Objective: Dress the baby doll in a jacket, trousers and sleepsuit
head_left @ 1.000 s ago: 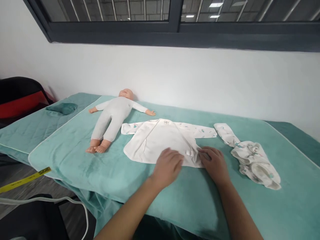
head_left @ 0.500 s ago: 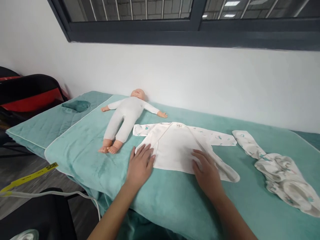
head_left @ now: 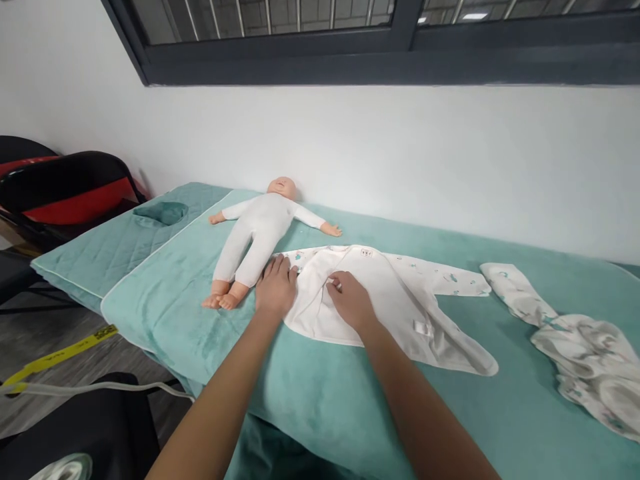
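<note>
- Doll lies face-up on the bed, arms out, just left of the shirt; we'd guess it's parked there to leave us working room.
- Left hand is palm-down, fingers extended, over the shirt's left end by the doll's legs; looks like it steadies the cloth.
- Right hand is curled over the front overlap, thumb near fingertips; we can't tell if cloth is pinched.
- Shirt is spread under our hands, neck toward the wall; right front panel flares outward, likely keeping layers apart.
- Crumpled printed garment sits at far right, apart from our hands.
</note>
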The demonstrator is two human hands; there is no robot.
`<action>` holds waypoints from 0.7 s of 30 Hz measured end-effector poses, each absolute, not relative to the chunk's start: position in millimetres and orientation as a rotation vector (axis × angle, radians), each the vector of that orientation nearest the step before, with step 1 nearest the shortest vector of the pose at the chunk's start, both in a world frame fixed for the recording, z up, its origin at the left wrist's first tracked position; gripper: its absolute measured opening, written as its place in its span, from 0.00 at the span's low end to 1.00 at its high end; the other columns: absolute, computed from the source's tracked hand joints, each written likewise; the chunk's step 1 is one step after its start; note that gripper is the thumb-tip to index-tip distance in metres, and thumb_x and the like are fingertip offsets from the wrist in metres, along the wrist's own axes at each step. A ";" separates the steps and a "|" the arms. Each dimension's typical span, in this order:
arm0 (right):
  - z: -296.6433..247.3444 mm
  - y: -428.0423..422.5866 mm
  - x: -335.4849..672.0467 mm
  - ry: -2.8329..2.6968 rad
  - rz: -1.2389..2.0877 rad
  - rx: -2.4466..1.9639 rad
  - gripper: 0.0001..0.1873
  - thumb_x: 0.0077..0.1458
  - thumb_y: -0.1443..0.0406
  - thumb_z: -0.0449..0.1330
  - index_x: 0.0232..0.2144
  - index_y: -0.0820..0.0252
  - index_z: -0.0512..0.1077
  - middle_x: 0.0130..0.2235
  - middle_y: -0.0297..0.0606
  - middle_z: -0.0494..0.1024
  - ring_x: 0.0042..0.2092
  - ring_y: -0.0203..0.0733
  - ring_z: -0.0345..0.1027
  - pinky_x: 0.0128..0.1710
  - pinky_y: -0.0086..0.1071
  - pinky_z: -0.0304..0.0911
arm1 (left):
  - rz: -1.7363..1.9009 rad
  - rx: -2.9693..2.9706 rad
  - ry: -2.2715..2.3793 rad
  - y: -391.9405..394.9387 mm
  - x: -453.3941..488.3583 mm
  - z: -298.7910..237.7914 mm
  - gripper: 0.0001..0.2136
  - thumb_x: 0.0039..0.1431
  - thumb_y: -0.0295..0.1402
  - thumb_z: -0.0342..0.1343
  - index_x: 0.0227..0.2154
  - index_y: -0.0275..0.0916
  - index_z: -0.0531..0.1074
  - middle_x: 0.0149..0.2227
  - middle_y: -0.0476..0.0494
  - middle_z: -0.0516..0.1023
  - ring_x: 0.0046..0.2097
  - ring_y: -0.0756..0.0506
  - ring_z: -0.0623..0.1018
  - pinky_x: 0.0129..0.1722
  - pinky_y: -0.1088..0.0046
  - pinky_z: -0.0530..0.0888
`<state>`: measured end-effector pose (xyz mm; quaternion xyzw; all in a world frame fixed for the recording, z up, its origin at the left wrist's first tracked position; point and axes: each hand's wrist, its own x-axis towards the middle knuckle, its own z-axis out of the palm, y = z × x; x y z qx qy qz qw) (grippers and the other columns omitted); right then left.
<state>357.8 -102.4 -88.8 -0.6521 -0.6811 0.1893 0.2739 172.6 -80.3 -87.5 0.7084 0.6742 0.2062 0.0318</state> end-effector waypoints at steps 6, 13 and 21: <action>-90.3 -105.6 360.7 -1.870 0.487 -1.701 0.14 0.62 0.64 0.51 0.47 0.55 0.72 0.48 0.40 0.77 0.46 0.43 0.72 0.47 0.36 0.65 | 0.593 2.120 2.227 -82.1 174.8 -90.5 0.26 0.70 0.43 0.38 0.62 0.35 0.63 0.67 0.29 0.61 0.67 0.32 0.64 0.63 0.51 0.65; -93.8 -111.8 355.8 -1.986 0.327 -1.721 0.24 0.64 0.65 0.48 0.60 0.67 0.66 0.63 0.54 0.66 0.65 0.56 0.56 0.63 0.50 0.49 | 0.591 2.165 2.136 -83.7 173.1 -87.0 0.23 0.70 0.40 0.38 0.62 0.40 0.64 0.67 0.41 0.63 0.68 0.35 0.61 0.65 0.51 0.62; -97.1 -109.9 351.7 -2.214 0.144 -1.842 0.34 0.69 0.57 0.40 0.67 0.79 0.53 0.70 0.57 0.51 0.72 0.54 0.40 0.67 0.48 0.41 | 0.969 2.183 1.984 -106.9 168.3 -92.0 0.18 0.69 0.37 0.41 0.49 0.37 0.75 0.54 0.38 0.78 0.64 0.38 0.67 0.64 0.56 0.65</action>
